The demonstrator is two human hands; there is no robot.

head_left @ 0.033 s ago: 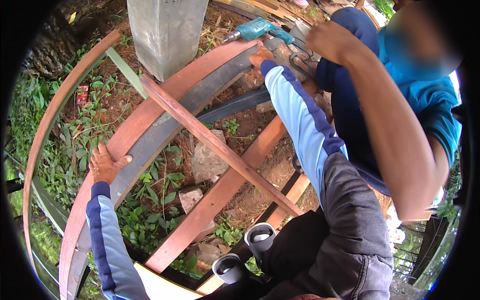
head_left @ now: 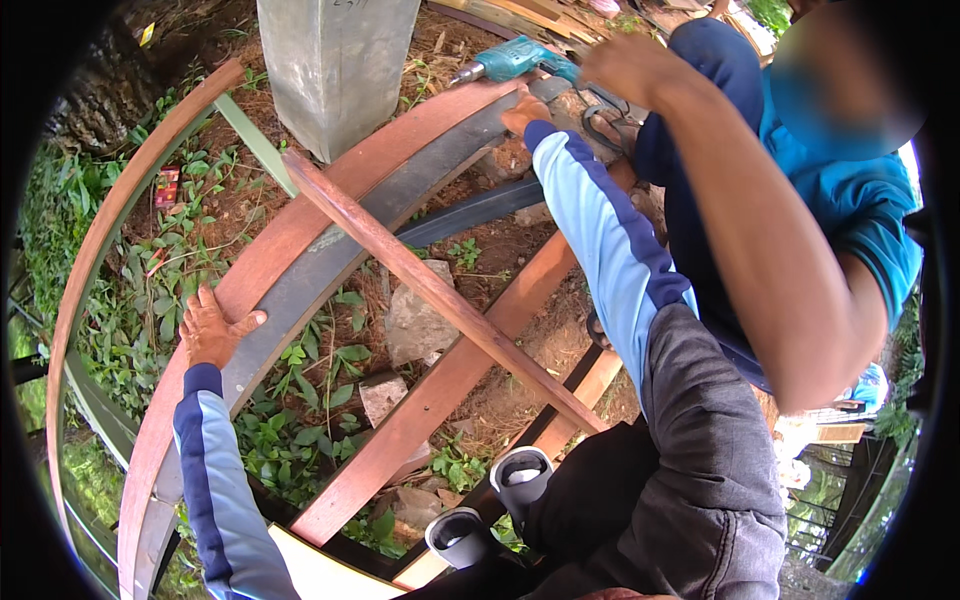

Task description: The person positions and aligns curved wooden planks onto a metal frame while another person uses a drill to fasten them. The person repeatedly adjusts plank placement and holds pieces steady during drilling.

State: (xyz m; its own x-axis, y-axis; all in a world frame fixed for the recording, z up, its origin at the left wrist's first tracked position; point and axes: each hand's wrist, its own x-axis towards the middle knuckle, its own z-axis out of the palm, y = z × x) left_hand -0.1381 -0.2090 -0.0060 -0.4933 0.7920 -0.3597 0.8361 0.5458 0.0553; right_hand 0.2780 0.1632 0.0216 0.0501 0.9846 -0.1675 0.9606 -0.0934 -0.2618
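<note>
Steadying a long, curved reddish strip (head_left: pixel 275 245) from its left side and upper end, a person in light-blue sleeves leans over an outdoor timber frame. The strip sweeps from the lower left of the frame to the upper centre, alongside a dark grey curved beam (head_left: pixel 295 290). At centre left, the left hand (head_left: pixel 212 332) lies flat on the strip, fingers loosely spread, gripping nothing. At upper centre, the right hand (head_left: pixel 518 112) touches the far end, partly bent; its exact hold cannot be told. A wooden bar (head_left: pixel 425 280) crosses both curved pieces diagonally. A teal drill (head_left: pixel 505 60) is just beyond the right hand, near a co-worker's blurred hand (head_left: pixel 628 72) at upper right. Judging from the layout, the two curves are already matched along their length; whether they are fastened, and how much remains, cannot be told.
</note>
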